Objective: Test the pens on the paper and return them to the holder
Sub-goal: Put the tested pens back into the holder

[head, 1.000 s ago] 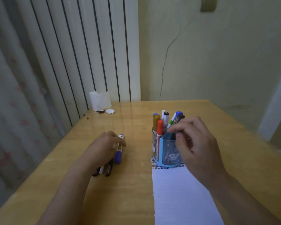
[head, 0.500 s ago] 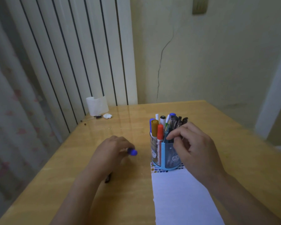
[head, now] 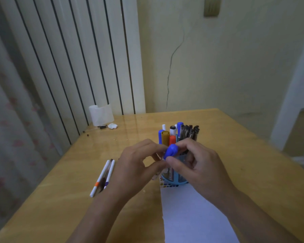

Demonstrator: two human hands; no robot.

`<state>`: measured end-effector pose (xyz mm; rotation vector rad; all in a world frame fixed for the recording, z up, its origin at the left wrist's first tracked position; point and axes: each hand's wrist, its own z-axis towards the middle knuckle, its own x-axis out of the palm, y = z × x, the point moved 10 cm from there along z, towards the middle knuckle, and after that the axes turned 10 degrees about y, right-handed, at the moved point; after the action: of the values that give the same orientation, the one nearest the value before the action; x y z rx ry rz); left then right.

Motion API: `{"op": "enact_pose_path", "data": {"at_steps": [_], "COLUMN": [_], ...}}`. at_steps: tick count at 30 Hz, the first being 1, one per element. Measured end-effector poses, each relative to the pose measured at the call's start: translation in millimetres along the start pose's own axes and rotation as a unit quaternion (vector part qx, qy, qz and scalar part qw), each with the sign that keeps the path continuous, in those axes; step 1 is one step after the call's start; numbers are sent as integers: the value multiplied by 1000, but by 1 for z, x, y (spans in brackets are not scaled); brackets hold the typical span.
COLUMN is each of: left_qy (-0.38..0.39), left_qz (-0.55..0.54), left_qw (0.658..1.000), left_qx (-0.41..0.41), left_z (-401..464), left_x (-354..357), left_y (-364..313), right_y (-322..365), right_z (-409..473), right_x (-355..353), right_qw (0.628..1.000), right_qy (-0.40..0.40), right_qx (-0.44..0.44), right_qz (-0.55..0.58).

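Both hands met on a marker at the centre of the frame.
The left hand (head: 130, 170) and right hand (head: 198, 165) each pinched the blue-capped marker (head: 170, 151) before the blue plastic pen holder (head: 175, 179), which stood on the white paper sheet (head: 191, 216); three slim white pens (head: 104, 176) lay left on the wooden bench (head: 60, 199).

The table (head: 235, 155) is glossy varnished wood; on it, matt white paper (head: 191, 216) and a smooth blue plastic holder (head: 172, 179).
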<state>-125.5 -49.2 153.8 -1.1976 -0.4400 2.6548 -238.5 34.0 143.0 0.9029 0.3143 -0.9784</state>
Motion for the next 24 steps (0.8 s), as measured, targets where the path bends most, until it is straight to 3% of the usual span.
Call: {"op": "enact_pose_path", "data": {"at_steps": [4,15,24], "left_qy": [13,80,70], "left_qz": [-28,75,125], "left_qw": [999,991,984], "left_qx": [-17,-77,-109], "left_z": [0,-7,-11], "left_x": [4,12,7], "left_y": [6,29,40], "right_y": [-3,-32,-37], "right_z": [-1,-10,-10], "right_x": [-10,-72,-80], "right_qw": [999,950,943], "right_qy": [-34,-243,-262], "right_qx": [10,49,52], "right_qz": [35,190,198]}}
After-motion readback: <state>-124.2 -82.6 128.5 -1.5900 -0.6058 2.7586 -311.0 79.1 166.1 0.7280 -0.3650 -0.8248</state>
